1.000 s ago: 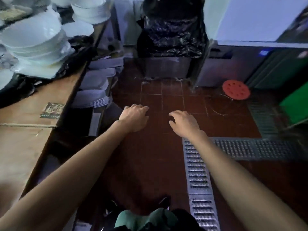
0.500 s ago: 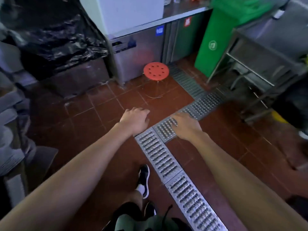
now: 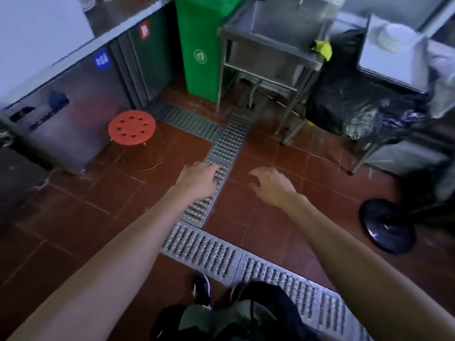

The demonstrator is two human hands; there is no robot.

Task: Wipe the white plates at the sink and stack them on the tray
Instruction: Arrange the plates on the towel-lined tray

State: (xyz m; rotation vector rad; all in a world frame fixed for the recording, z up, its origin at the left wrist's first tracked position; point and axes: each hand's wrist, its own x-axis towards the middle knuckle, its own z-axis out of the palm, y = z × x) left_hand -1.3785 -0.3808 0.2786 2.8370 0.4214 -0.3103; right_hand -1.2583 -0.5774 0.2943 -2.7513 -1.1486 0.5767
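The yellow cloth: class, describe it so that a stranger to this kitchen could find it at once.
Start at the green bin against the back wall; right of it stands a steel sink on legs. The yellow cloth hangs crumpled over the sink's right front corner. It is the only bright yellow thing among grey steel and black bags.
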